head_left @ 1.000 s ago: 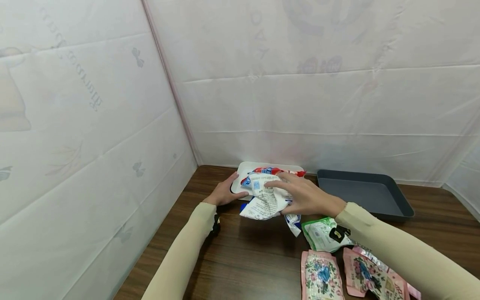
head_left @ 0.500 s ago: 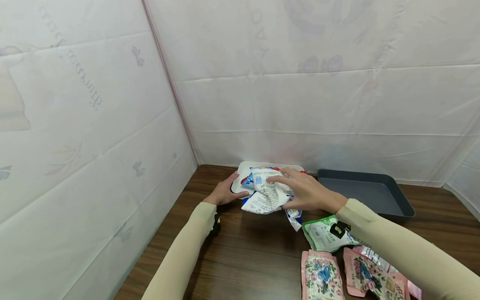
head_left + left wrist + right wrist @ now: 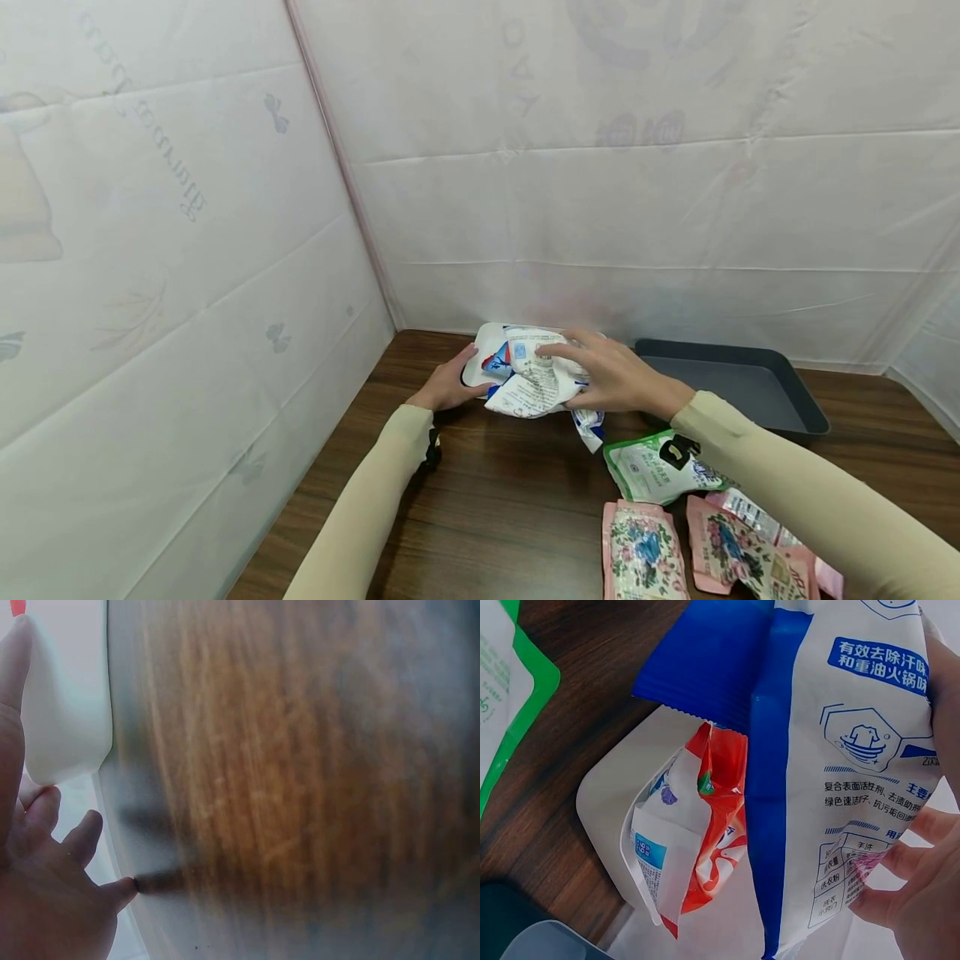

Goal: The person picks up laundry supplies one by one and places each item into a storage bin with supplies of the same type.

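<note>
My right hand point(image 3: 622, 375) grips a white and blue bag of washing powder point(image 3: 847, 787) from its right side, fingers spread over the printed back. The bag hangs tilted over a white tray point(image 3: 489, 340) at the back of the table. In that tray lies a red, white and blue packet point(image 3: 724, 817), largely covered by the bag in the head view. At the tray's left end my left hand point(image 3: 447, 381) holds the corner, thumb along the near side and fingers round the left edge. The left wrist view shows its little finger point(image 3: 120, 891) down by the wood.
A dark grey tray point(image 3: 720, 383) stands to the right of the white one. In front of it lie a green and white pouch point(image 3: 648, 471) and several pink floral pouches point(image 3: 645, 546). White cloth walls point(image 3: 480, 217) rise behind and at the left.
My right hand has carried the washing powder bag slightly up and away from me, further over the white tray, hiding more of the red packet. The left hand stays put.
</note>
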Action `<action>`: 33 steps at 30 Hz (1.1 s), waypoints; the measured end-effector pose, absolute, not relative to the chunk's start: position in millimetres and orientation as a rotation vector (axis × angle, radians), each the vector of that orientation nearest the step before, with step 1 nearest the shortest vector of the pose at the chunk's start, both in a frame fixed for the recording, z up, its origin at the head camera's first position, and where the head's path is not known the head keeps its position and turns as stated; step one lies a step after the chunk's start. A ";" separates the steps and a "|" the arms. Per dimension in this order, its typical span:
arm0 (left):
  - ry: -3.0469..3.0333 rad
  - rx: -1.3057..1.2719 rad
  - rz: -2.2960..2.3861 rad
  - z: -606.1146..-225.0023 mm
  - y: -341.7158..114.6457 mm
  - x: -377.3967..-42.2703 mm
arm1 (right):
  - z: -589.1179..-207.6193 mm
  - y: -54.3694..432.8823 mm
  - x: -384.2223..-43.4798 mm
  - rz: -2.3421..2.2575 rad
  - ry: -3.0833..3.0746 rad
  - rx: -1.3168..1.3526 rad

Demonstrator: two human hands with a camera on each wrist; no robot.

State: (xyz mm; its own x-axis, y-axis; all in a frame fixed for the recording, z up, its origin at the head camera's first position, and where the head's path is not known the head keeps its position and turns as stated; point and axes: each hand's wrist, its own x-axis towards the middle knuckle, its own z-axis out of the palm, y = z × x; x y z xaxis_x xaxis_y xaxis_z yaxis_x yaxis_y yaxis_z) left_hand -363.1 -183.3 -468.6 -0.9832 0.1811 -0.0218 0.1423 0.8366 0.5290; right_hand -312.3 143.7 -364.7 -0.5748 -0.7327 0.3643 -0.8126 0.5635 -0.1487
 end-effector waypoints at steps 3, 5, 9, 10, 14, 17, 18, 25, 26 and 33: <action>2.941 0.276 0.849 -469.6 -183.4 -363.8 | -364.4 144.2 -313.6 0.448 -2.539 1.282; 2.940 0.277 0.848 -470.3 -183.4 -364.8 | -364.2 144.5 -314.9 0.449 -2.539 1.276; 2.944 0.286 0.852 -469.7 -182.7 -365.3 | -362.5 144.5 -317.1 0.452 -2.550 1.259; 2.946 0.289 0.851 -469.6 -182.6 -365.3 | -362.3 144.5 -317.7 0.455 -2.552 1.254; 2.950 0.297 0.854 -470.1 -182.0 -365.5 | -360.9 144.4 -319.6 0.457 -2.572 1.233; 2.955 0.295 0.852 -470.9 -181.5 -366.2 | -360.3 144.8 -321.3 0.464 -2.569 1.226; 2.957 0.293 0.846 -471.0 -181.4 -366.3 | -360.2 145.0 -322.0 0.468 -2.566 1.225; 2.962 0.267 0.833 -471.2 -181.5 -366.1 | -359.7 145.5 -328.0 0.456 -2.542 1.232; 2.963 0.266 0.836 -471.3 -181.4 -366.0 | -359.4 145.4 -329.0 0.452 -2.542 1.231; 2.965 0.262 0.859 -471.8 -181.2 -365.9 | -357.9 145.3 -336.3 0.437 -2.553 1.221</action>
